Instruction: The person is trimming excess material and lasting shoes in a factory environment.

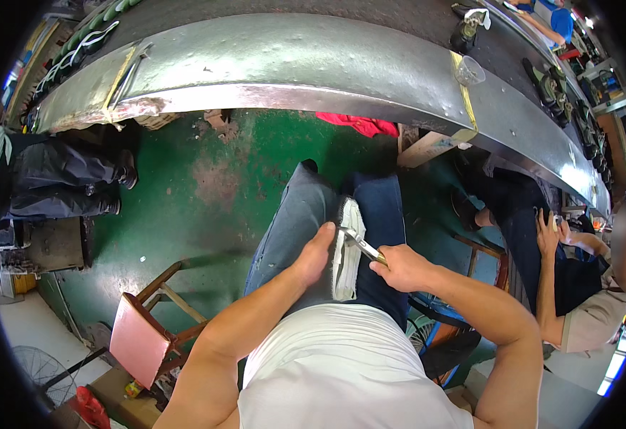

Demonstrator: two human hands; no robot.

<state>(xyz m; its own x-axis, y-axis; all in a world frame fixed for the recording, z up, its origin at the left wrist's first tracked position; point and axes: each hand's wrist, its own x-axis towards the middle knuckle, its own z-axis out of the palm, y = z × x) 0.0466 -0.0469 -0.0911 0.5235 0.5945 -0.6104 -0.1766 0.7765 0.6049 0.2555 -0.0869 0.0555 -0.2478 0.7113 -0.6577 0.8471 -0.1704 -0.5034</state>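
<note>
Shoe, apparently: pale side up between thighs. Right hand closed round pliers, their head at it; left hand beside, grip unclear. Looks part-worked: dark gap shows; remainder can't be judged.

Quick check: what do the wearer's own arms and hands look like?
Left hand and right hand are bare, with no gloves, rings or watch visible. The arms show no sleeves in view; the shirt is white.
</note>
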